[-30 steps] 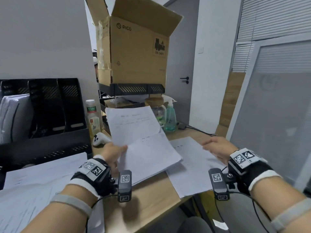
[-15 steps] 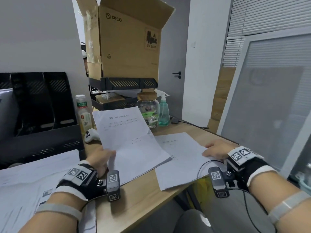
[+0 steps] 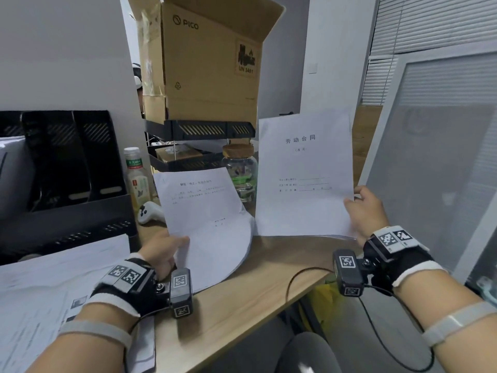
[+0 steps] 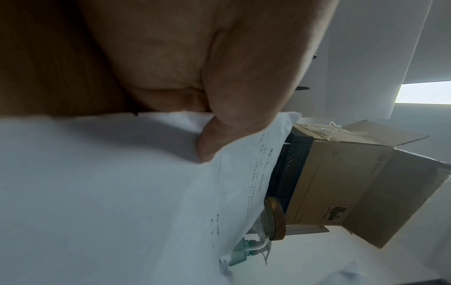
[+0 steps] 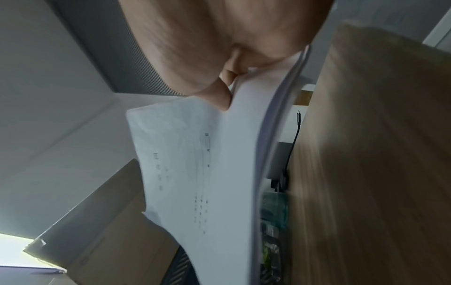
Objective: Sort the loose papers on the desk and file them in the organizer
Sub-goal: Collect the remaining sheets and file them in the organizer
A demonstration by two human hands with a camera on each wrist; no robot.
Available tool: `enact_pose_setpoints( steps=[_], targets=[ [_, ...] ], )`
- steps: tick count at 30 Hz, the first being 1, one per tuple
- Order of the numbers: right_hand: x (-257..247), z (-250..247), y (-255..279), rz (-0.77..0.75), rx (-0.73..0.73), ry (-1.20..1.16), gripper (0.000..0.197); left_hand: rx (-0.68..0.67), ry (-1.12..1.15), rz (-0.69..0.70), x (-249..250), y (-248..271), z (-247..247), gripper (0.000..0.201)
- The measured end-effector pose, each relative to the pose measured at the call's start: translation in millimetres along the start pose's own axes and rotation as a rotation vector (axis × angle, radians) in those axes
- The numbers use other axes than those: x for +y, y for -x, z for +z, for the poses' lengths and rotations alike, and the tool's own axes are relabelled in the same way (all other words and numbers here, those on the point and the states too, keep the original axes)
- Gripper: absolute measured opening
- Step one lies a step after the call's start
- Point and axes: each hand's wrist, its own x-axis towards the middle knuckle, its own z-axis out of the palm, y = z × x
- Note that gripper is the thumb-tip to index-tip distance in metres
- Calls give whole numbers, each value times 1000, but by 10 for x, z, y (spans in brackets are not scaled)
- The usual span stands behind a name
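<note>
Nearest the camera, two forearms reach over the wooden desk, each wrist wearing one black strap with a small camera block. The left hand pinches the lower left corner of one thin sheaf of printed papers, thumb on top and fingers curled beneath; the sheaf tilts up from the desk and its lower right edge sags in a curve onto the wood. The left wrist view shows the thumb pressed down on the sheet's edge. The right hand grips the lower right edge of a second, thicker stapled-looking document, held nearly upright with its bottom edge just above the desk; its cover carries a printed title and three form lines. In the right wrist view the thumb lies on the front page with several sheets fanned behind it. At the near left lies one spread of loose papers, overlapping, too many to count. Behind them stands one black file organizer with three upright dividers showing, one slot at the far left already holding papers. Farther back stand one drink bottle, one white controller, one cork-lidded glass jar, and one open cardboard box on one black rack.
</note>
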Motion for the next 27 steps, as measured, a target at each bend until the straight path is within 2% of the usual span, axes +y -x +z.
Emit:
enact_pose_setpoints(
  steps=[4,7,11,13,20,22,25,27],
  targets=[
    [-108,153,45,61,-84,-169,28,-89,15,9,26,34,8,37],
    [-152,356,161,112,-190,-125,30,-123,25,13,36,44,13,38],
    [-204,463,149,166,-84,-174,24,-104,-15,7,21,5,14,51],
    [-216,467,136,161,-101,-117,22,-101,-1,3,20,-4,9,51],
    [-191,835,282,89,-466,89,22,-116,138,6,116,16,44,36],
    [-146,987,294,86,-521,106,23,-124,161,15,154,43,28,38],
    [3,1210,112,78,-607,113,40,-127,197,43,199,117,-14,35],
    [-202,1257,196,58,-659,148,38,-110,206,76,241,192,-27,29]
  ],
)
